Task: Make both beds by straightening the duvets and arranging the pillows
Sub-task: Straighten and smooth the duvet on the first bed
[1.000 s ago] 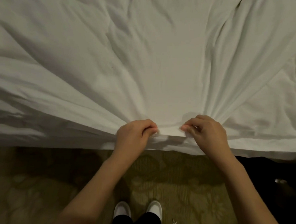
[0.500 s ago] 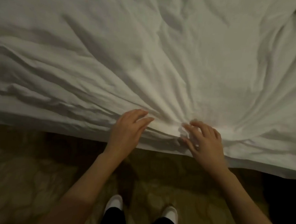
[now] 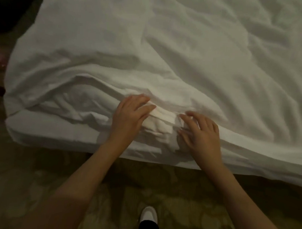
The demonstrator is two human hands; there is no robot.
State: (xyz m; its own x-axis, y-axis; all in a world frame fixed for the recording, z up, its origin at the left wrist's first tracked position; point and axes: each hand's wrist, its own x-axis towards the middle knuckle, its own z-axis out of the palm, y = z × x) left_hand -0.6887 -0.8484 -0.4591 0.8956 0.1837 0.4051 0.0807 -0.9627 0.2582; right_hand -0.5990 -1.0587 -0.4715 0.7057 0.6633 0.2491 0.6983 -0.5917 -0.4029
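Both hands lie flat with fingers spread, my left hand [image 3: 131,113] and right hand [image 3: 200,134] on the duvet [image 3: 184,63] bunched at the bed's near edge; with no grip, it may slide floorward.

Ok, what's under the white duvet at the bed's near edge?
Where the rumpled white duvet bunches up short of the left corner, a strip of white-sheeted mattress shows beneath. Both hands, left and right, rest open on the folds. Everything further under is covered.
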